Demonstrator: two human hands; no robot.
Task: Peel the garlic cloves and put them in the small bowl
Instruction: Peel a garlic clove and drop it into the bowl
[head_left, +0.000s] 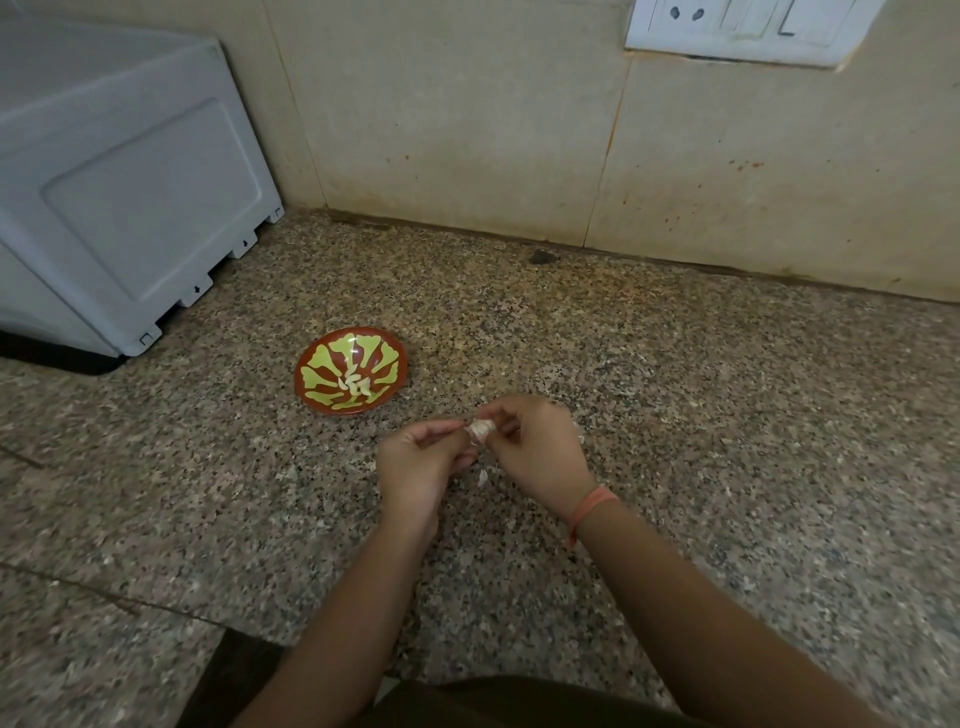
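Note:
A small red bowl with a yellow-green leaf pattern sits on the speckled granite counter, left of and beyond my hands. Several pale peeled cloves lie at its centre. Both hands hold one piece of garlic with papery white skin just above the counter. My left hand pinches it from the left with curled fingers. My right hand pinches it from the right. A shred of loose skin lies or hangs just below the hands.
A white appliance stands at the back left, close to the bowl. The tiled wall runs along the counter's far edge, with a white switch plate at top right. A small dark speck lies near the wall.

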